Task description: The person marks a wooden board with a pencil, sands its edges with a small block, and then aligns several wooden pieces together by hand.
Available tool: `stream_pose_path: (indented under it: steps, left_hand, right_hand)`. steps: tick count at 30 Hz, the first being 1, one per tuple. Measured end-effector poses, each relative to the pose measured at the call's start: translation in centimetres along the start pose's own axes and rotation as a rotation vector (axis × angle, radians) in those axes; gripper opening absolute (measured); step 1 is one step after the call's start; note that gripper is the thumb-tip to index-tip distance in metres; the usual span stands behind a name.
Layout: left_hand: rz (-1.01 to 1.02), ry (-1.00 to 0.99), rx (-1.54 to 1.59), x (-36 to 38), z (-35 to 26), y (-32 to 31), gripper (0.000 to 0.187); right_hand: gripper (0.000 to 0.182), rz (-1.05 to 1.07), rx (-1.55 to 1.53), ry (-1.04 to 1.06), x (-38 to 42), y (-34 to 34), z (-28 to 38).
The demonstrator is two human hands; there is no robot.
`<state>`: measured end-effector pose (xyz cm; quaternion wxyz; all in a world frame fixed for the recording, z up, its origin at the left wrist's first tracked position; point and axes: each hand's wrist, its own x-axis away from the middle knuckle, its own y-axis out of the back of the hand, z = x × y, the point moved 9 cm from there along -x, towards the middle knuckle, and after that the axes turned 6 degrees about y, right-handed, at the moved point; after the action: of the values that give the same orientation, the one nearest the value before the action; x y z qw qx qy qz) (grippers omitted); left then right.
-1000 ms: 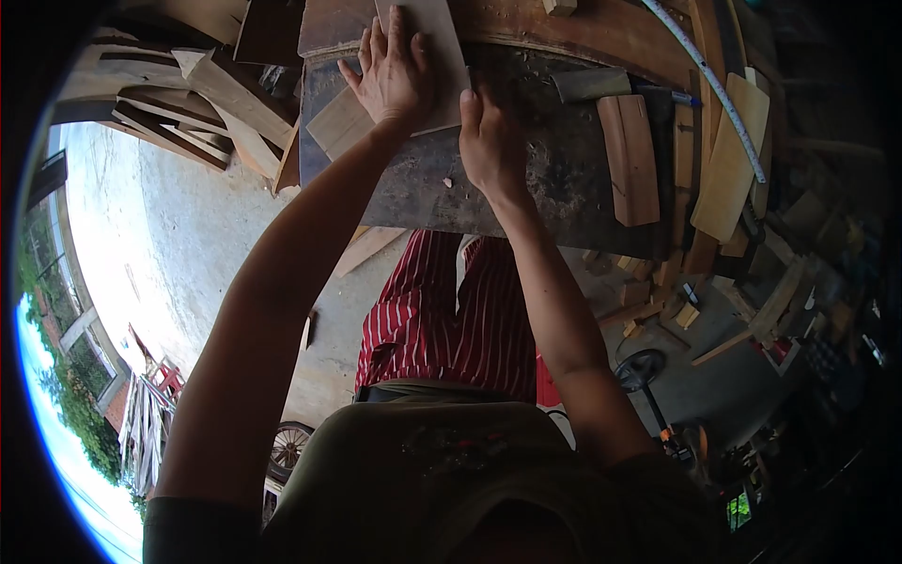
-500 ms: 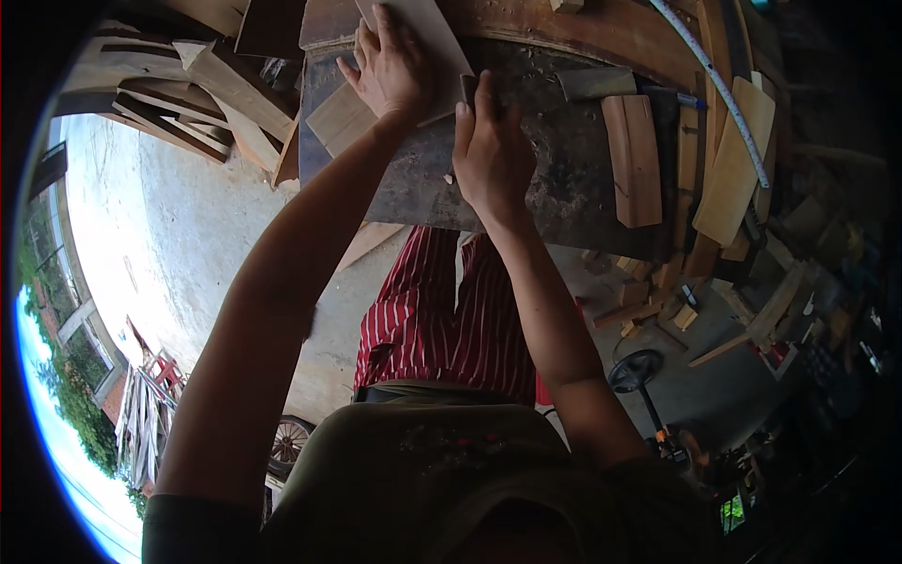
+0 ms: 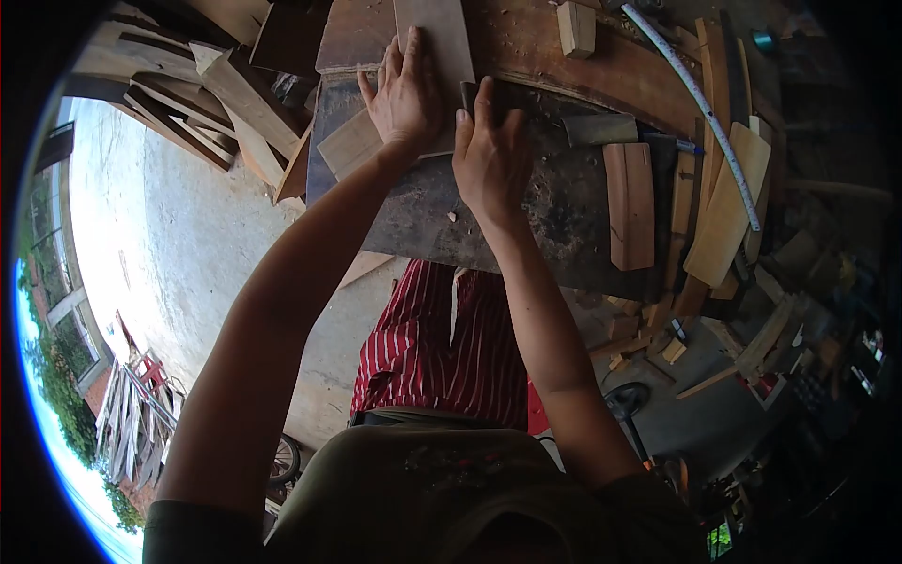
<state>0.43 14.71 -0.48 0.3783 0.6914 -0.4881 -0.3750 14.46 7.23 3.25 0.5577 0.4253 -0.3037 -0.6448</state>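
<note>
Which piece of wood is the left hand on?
The long grey-brown board whose far end runs out of the picture. The left hand rests on it; no hand touches the reddish block or the small pale block.

Over the workbench [image 3: 413, 226], the top edge cuts off a flat board [image 3: 437, 28]; the right hand [image 3: 493, 164] partly hides a dark object [image 3: 468, 95].

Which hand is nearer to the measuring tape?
Right. The right hand is left of the measuring tape, with wood pieces between; the left hand rests on a board, farther left.
</note>
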Motion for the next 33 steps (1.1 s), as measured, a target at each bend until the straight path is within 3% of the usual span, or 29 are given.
stream_pose_path:
  steps: [5, 12, 17, 19, 28, 30, 33]
  left_hand:
    - [0.011, 0.012, 0.031, -0.1, 0.2, 0.0, 0.052]
    - [-0.024, -0.012, 0.028, -0.1, 0.1, 0.1, 0.055]
    - [-0.014, -0.004, 0.038, -0.2, -0.3, 0.8, 0.056]
    - [0.005, 0.015, 0.067, -0.1, -0.1, 0.7, 0.055]
    - [-0.005, 0.011, 0.057, -0.3, -0.2, 0.6, 0.05]
    - [-0.002, 0.023, 0.056, 0.3, 0.0, 0.8, 0.05]
    - [0.008, 0.043, 0.054, -0.2, -0.3, 0.5, 0.052]
  right_hand:
    - [0.063, 0.11, -0.096, 0.02, 2.7, 0.0, -0.3]
    - [0.057, -0.159, 0.005, 0.144, -8.1, -2.0, 1.1]
    - [0.063, -0.004, -0.074, 0.141, 1.3, 0.6, 0.7]
    - [0.066, 0.004, -0.113, 0.166, 1.5, 0.6, 0.5]
    - [0.053, -0.102, 0.053, 0.128, -17.0, -5.5, 0.5]
    - [0.053, -0.103, 0.024, 0.111, -16.2, -5.4, 0.3]
    - [0.053, -0.087, 0.085, 0.174, -8.5, -2.1, 0.6]
